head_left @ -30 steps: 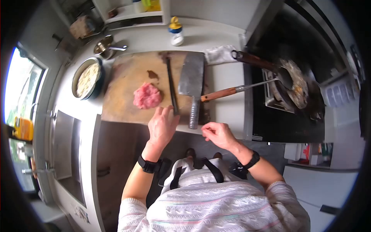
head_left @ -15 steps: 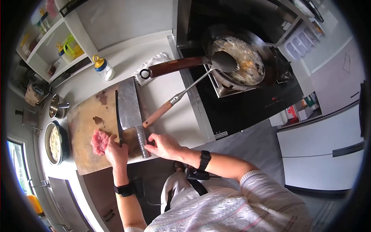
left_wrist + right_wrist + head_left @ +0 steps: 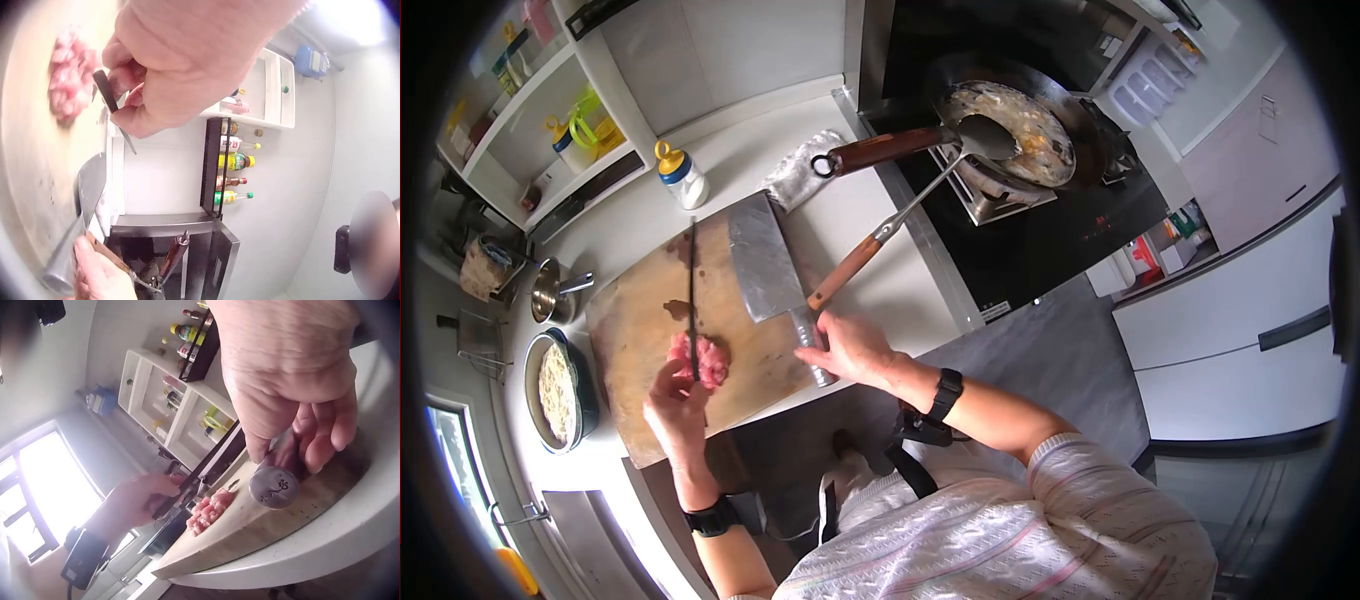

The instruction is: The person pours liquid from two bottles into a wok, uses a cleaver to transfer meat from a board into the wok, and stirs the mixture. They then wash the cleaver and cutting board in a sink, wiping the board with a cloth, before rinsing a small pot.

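Observation:
My left hand (image 3: 677,415) pinches the near end of a dark, thin stick (image 3: 692,290), held over the raw pink meat (image 3: 713,362) on the wooden cutting board (image 3: 635,300). In the left wrist view the stick (image 3: 105,90) sits between thumb and fingers. A cleaver lies on the board's right side, its wide blade (image 3: 762,262) pointing away from me. Around its ribbed metal handle (image 3: 810,345) are the thumb and fingers of my right hand (image 3: 855,350); the round handle end (image 3: 275,487) shows below the palm in the right wrist view.
Right of the board, a wooden-handled ladle (image 3: 847,270) reaches into a wok (image 3: 1090,150) of food on the stove. A bowl of pale shreds (image 3: 557,392) and a metal pot (image 3: 546,291) stand at left. Behind are a capped jar (image 3: 684,180) and a cloth (image 3: 803,170).
The left hand has picked up the dark stick from beside the cleaver and carried it left over the meat. The right hand has moved onto the cleaver's handle. The head view has swung toward the stove.

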Tool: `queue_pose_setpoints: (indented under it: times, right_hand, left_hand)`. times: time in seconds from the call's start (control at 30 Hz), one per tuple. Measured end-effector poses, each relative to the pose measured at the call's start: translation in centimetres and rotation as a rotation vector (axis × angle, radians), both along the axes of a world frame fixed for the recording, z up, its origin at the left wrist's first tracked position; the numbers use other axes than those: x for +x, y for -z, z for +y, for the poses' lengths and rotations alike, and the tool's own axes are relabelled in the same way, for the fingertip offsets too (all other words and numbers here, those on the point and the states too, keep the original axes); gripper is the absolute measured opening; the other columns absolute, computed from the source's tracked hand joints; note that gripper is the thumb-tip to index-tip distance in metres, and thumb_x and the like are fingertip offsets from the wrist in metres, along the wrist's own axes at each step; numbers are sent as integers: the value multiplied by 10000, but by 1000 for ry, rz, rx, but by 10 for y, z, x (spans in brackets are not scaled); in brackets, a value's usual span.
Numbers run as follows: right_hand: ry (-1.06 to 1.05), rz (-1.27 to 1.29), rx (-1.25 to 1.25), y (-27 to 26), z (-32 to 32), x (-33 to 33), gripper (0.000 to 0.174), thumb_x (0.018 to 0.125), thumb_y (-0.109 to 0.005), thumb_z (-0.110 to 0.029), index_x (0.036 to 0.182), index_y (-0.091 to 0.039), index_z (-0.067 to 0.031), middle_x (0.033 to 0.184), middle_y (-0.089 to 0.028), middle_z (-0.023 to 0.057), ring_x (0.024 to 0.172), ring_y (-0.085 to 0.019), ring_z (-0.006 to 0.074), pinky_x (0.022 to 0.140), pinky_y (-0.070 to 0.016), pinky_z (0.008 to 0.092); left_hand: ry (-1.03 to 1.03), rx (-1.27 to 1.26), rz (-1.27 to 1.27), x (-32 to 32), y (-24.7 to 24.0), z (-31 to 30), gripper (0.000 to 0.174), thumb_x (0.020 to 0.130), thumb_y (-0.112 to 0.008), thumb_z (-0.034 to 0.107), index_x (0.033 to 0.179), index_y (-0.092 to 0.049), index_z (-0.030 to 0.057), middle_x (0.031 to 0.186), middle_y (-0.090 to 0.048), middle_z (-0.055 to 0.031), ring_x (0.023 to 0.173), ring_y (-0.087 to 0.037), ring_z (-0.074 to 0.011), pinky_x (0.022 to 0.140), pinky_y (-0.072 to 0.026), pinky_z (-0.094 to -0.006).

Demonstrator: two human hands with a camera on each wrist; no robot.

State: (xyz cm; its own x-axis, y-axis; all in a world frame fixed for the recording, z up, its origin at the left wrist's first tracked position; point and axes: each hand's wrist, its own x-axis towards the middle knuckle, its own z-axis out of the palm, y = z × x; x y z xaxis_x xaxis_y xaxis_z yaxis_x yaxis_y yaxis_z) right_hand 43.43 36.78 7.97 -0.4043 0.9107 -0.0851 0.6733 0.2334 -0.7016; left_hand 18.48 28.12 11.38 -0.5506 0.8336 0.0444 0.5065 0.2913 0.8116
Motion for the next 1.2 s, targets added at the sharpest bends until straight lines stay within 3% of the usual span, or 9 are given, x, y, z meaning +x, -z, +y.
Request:
queue_pose_setpoints:
  times: [0.2,0.37,0.43,0.57,0.63,0.77,0.97,1.13,1.2]
  right_hand:
    - [118,-175,-3,-5,-7,-26,447,749,-680,-358,981,-527,-7,822,-652,153,790,-646,328,684,-526,421]
    - [189,-186,-202,-25,-5,-47,349,639,-676,-308,743,-605,17,694,-643,176,721,-660,327,675,-520,409]
    - [99,-191,-258,-22,-2,-45,379,639,-672,-332,793,-622,11,750,-654,189,724,-663,309,661,-518,388]
    - [83,228,-307,12,-4,-18,243,684,-660,-179,804,-528,-14,686,-583,89,612,-626,224,541,-500,344]
    - [162,474,-663,-25,-19,-17,178,736,-590,-58,872,-480,-24,718,-550,64,592,-599,157,459,-468,270]
    - [47,701,-815,-11,-48,5,135,795,-543,-60,906,-475,-25,682,-552,73,477,-552,131,401,-447,253]
    - [86,725,-941,9,-81,3,84,853,-551,-77,889,-486,-39,606,-531,51,422,-523,123,386,-440,259]
    - [-5,664,-984,5,-78,-22,104,853,-564,-83,898,-481,-40,602,-527,44,426,-526,118,388,-434,254]
    - [-38,639,-978,5,-81,-35,98,849,-562,-90,877,-479,-48,598,-513,32,423,-516,110,372,-416,255]
  left_hand:
    - [-92,-155,253,-85,22,-14,384,635,-620,45,1017,-651,21,617,-623,-94,559,-600,-188,578,-482,-317]
    - [-111,-281,363,-107,32,-16,372,651,-628,118,1016,-654,54,660,-635,-137,655,-639,-276,664,-507,-367]
    - [-98,-239,382,-106,30,-19,366,670,-633,146,1028,-646,68,679,-642,-134,677,-643,-286,670,-506,-375]
    - [4,-200,475,-109,26,-24,401,681,-674,141,1072,-614,76,834,-604,-121,781,-605,-290,708,-486,-373]
    - [70,-82,537,-96,17,-26,428,669,-710,124,1077,-606,48,871,-592,-118,702,-593,-240,657,-483,-344]
    - [298,-98,385,-67,12,-20,676,623,-755,145,1243,-503,47,1096,-544,-141,794,-605,-257,721,-503,-352]
    - [455,-182,414,-61,10,3,838,592,-759,149,1339,-388,64,1187,-489,-158,1056,-539,-327,868,-478,-383]
    - [489,-280,414,-58,16,18,867,578,-767,175,1349,-382,80,1208,-479,-158,1032,-551,-325,869,-481,-376]
    - [452,-229,461,-56,15,18,744,573,-762,165,1253,-474,71,1096,-543,-162,972,-564,-311,847,-487,-370]
